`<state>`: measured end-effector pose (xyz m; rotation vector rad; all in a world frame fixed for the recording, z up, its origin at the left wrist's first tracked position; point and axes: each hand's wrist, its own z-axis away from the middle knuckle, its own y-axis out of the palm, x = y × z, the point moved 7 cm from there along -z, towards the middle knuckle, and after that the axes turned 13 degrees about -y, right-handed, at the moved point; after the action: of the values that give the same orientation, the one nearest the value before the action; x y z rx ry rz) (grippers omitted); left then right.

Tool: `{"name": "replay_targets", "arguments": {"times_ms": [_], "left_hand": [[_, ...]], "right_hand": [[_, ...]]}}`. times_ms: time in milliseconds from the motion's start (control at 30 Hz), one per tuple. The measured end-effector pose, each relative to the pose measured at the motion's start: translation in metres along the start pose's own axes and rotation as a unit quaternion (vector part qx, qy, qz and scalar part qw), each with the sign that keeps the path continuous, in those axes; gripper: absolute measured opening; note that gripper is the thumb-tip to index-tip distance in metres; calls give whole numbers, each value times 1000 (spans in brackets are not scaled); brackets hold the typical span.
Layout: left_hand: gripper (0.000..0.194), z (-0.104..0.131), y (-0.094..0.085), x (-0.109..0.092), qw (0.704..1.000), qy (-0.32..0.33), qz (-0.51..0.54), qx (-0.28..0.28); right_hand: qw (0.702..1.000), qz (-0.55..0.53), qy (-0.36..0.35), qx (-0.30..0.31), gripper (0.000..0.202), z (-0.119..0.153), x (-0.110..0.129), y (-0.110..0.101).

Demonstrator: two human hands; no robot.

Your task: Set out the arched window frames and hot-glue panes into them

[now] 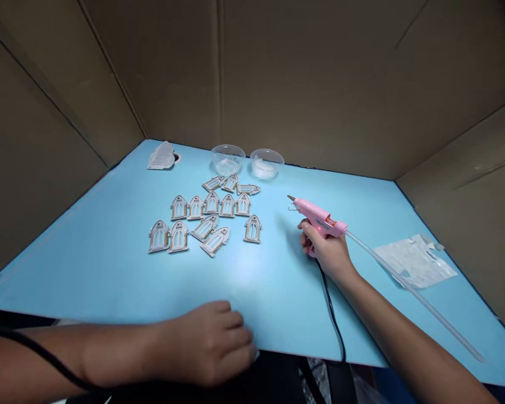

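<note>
My right hand is wrapped round the handle of a pink hot glue gun, raised over the right part of the table. The gun's metal nozzle points to the upper left, and a long clear glue stick juts out of its back. A black cord runs down from the handle. My left hand is closed at the table's near edge, its fingertips turned away from view; whatever they hold, if anything, is hidden. Several small arched window pieces lie left of the middle, and a single window piece lies apart.
Two clear plastic bowls stand at the back, with whitish contents. A crumpled paper lies at the back left. At right, a torn sheet lies beneath the glue stick. Cardboard walls surround the light blue table.
</note>
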<state>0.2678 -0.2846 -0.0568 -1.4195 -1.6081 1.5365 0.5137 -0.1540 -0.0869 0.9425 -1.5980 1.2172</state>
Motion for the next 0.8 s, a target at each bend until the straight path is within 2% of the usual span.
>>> {"name": "replay_targets", "arguments": {"times_ms": [33,100,167,267,300,500,667,800], "left_hand": [[15,-8,-10,12,1000,-12,14,-19],[24,-27,-31,54,985,-123,108,-61],[19,-43,-46,100,939,-238,227,-99],[15,-64,-50,144,889,-303,326,-109],[15,-70,-48,153,882,-311,338,-103],[15,-87,-25,183,873,-333,347,-73],[24,-91,-16,193,857,-347,374,-73],[20,-92,-6,197,840,-363,398,-63]], "right_hand": [[1000,-1,-3,1,32,0,0,0],[1000,-2,-9,3,33,-1,2,1],[1000,-2,-14,4,34,-1,3,1],[1000,3,-10,2,35,-1,2,0],[1000,5,-7,2,36,-1,2,0],[1000,12,6,9,33,-3,-2,1],[1000,14,8,12,32,-3,-2,2],[1000,23,14,11,32,-3,-4,1]]}}
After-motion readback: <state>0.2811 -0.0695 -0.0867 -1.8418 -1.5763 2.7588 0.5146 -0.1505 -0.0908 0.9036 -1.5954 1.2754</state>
